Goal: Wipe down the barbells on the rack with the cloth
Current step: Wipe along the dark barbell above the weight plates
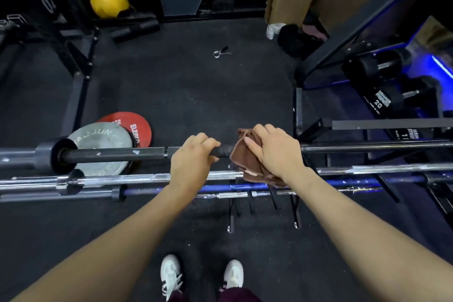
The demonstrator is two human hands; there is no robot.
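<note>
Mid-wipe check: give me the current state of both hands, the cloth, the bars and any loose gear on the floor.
left hand: grips black barbell bare
right hand: holds cloth on bar
brown cloth: draped over black barbell
black barbell: racked, horizontal
chrome barbell: racked, untouched
spring collar: loose on floor
red plate: flat on floor

There are two hands, the left hand (193, 157) and the right hand (277, 152), and one brown cloth (245, 159). I count about four barbells on the rack, but the near ones bunch up and are hard to tell apart. On the floor at the left lie two weight plates, one grey (103, 140) and one red (137, 127). Far back sit one yellow ball (109, 0) and one cardboard box (289, 2). One spring collar (220, 52) lies on the floor. Two white shoes show near the bottom.
</note>
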